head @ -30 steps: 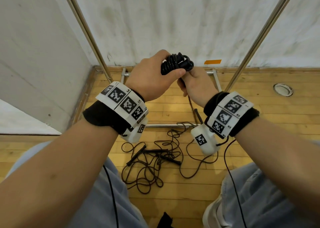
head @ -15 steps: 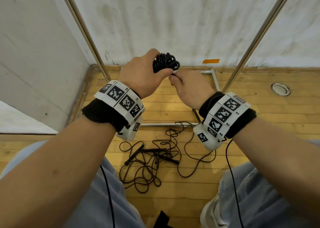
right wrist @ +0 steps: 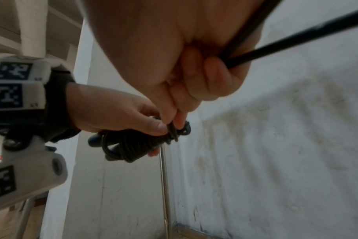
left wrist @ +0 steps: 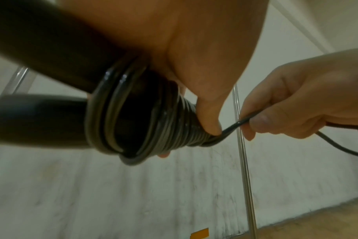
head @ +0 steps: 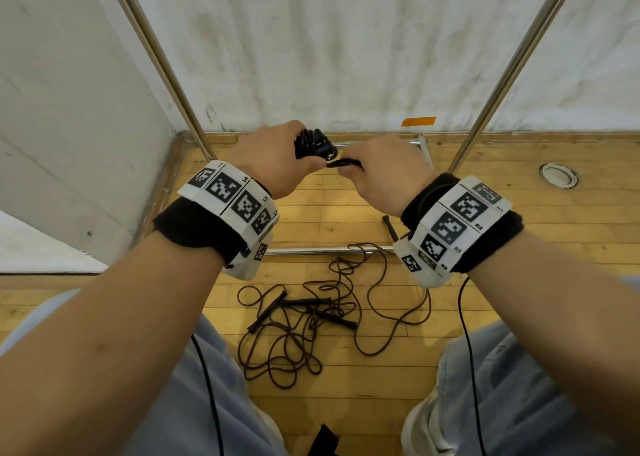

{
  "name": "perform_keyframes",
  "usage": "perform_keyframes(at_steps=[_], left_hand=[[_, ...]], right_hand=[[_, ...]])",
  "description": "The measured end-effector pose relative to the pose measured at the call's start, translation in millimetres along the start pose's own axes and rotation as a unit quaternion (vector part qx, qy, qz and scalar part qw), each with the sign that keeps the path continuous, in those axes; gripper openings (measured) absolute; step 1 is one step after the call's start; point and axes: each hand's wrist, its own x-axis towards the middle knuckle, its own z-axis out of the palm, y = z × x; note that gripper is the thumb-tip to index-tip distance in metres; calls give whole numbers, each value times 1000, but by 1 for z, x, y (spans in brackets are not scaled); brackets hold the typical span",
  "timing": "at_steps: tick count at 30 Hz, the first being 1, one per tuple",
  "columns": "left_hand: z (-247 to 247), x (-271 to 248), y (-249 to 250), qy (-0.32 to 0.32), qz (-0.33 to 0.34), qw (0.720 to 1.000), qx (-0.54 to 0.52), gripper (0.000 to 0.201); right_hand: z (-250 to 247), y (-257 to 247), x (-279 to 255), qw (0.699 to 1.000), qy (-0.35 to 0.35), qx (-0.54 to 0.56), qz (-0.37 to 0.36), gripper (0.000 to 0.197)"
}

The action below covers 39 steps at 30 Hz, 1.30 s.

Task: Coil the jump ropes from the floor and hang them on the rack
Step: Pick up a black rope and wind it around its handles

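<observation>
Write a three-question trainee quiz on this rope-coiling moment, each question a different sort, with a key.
1. True or false: the left hand grips the coiled rope bundle.
2. Multiple choice: the right hand pinches A) a rack pole, B) the free cord running out of the bundle, C) nothing.
3. Fill in: the loose jump ropes lie tangled on the wooden ____, in front of the rack's base bar.

Key: 1 true; 2 B; 3 floor.
</observation>
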Motion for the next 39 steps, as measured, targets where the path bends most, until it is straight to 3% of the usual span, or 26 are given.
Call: perform_keyframes(at_steps=[4,7,12,16,19,23,27,30,32,35,37,39], left_hand=[[-1,-4,7,-62,45,997,-31,35],[4,-10,16,-89,86,992,-29,28],[3,-18,25,-37,112,991,-59,56],[1,-23,32,0,113,991,-70,42],[0,-28,37,19,108,992,-61,43],[-3,-29,37,6,116,985,-126,30],[-7,-34,36,-6,125,968,-218,22],[-10,-39,40,-19,124,947,-295,15],[-10,-40,43,-18,126,936,-328,21],[-11,-41,46,-12,120,925,-359,36],[-12,-41,49,-15,114,921,-373,40],[-13,-41,51,-9,108,916,-387,40]], right_hand=[[-10,12,2,998,27,62,-15,24],[-12,16,4,989,26,146,17,24],[-18,17,4,966,53,247,56,15],[-21,12,4,956,57,284,51,10],[-23,11,6,950,54,304,45,8],[-27,16,8,933,47,354,37,9],[-30,24,8,888,-3,459,31,16],[-26,28,8,807,-59,586,33,14],[-23,29,10,759,-77,646,34,15],[-17,28,12,741,-58,667,49,23],[-12,27,13,743,-42,664,73,27],[-6,28,13,725,-27,681,95,26]])
